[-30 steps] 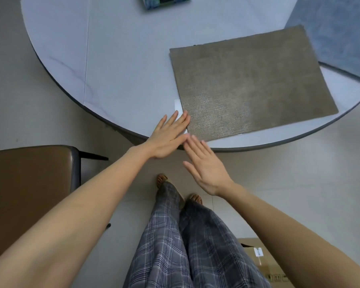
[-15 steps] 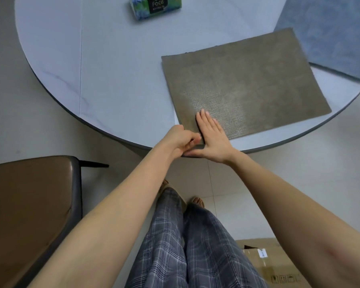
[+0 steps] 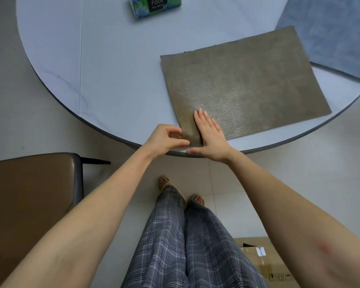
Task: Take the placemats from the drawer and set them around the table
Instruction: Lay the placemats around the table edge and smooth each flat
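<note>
A grey-brown woven placemat (image 3: 243, 84) lies flat on the round white table (image 3: 104, 65), its near corner at the table's front edge. My left hand (image 3: 166, 140) pinches that near corner between thumb and fingers. Just right of it, my right hand (image 3: 210, 136) rests flat, palm down, on the mat with fingers together. A blue-grey placemat (image 3: 330, 32) lies at the table's right side, cut off by the frame. The drawer is out of view.
A green and blue tissue pack (image 3: 154, 6) sits at the back of the table. A brown padded chair (image 3: 29, 204) stands at the left. A cardboard box (image 3: 264, 260) lies on the floor at lower right, beside my legs.
Both hands moved forward from open in front of the table edge onto the mat. The left closed on the near corner; the right settled flat on the mat.
</note>
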